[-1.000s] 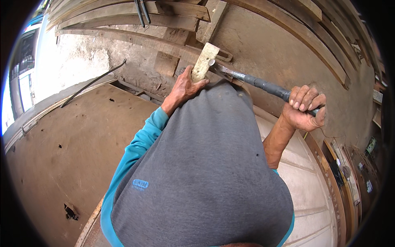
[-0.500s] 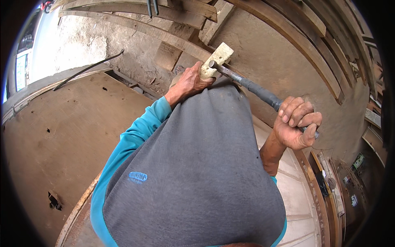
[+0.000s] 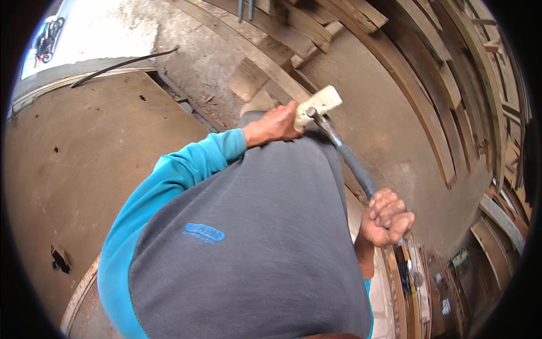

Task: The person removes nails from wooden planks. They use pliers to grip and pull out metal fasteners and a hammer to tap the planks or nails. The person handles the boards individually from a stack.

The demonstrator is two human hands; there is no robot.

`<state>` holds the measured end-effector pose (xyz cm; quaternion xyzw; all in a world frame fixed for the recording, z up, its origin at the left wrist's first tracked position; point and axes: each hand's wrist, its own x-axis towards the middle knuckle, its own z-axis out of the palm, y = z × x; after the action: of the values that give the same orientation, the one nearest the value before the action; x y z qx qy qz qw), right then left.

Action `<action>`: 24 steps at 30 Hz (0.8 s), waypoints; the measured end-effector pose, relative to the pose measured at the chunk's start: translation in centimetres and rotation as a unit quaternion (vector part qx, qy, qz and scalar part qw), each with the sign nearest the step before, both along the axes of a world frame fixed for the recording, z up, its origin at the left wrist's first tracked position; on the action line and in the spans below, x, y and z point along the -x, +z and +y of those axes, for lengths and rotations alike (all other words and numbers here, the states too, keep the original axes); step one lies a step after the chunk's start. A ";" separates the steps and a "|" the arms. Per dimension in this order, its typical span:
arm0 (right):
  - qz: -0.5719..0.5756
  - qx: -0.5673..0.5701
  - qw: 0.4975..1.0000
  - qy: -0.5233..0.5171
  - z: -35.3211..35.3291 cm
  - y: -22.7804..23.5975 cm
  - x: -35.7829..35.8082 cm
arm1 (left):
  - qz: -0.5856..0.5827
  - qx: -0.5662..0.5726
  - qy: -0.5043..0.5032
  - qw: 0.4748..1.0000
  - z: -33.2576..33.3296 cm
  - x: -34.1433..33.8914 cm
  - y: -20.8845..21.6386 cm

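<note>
My left hand (image 3: 278, 122) is closed around the near end of a short pale yellow wooden block (image 3: 323, 104). The block's far end sticks out past my fingers. In my right hand (image 3: 387, 217) is the handle of a hammer (image 3: 355, 166), wrapped in dark grey. Its metal head lies at the block, beside my left fingers; I cannot tell for sure if it touches. My fingers wrap fully round the handle's lower part. Whatever lies under the block is mostly hidden by my left hand and grey shirt (image 3: 248, 248).
A large brown board (image 3: 107, 152) with small holes spreads out on the left. Long wooden planks (image 3: 406, 107) lie at the upper right and across the top. A thin dark bar (image 3: 124, 65) rests over the board's far edge. Wood pieces (image 3: 497, 223) lie at the right.
The view has turned and shifted. My right hand and the hammer sit lower and further left in the picture, while the left hand and block appear further right. Both grips stay the same.
</note>
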<state>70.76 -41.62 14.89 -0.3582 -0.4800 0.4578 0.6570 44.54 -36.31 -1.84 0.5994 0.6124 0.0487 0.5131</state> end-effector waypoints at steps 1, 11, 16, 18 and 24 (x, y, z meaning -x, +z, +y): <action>-0.007 0.011 1.000 -0.008 0.0 0.2 0.1 | 0.021 -0.020 0.002 1.000 -0.8 0.0 -1.2; 0.039 0.037 0.995 -0.081 0.4 -1.2 0.2 | -0.002 0.008 -0.018 1.000 0.2 1.2 1.9; 0.066 0.050 0.989 -0.123 0.6 -0.9 0.6 | -0.006 0.002 -0.048 0.999 0.4 1.5 1.1; 0.061 0.063 0.987 -0.137 0.7 -0.3 0.8 | -0.004 -0.005 -0.043 0.999 0.2 1.9 1.0; 0.049 0.057 0.993 -0.087 0.7 -0.2 0.4 | 0.077 -0.012 0.001 0.997 -1.4 0.8 1.4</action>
<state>70.32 -40.88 14.74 -0.4126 -0.3874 0.4426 0.6956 43.79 -37.71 -0.47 0.6071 0.6498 0.0098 0.4573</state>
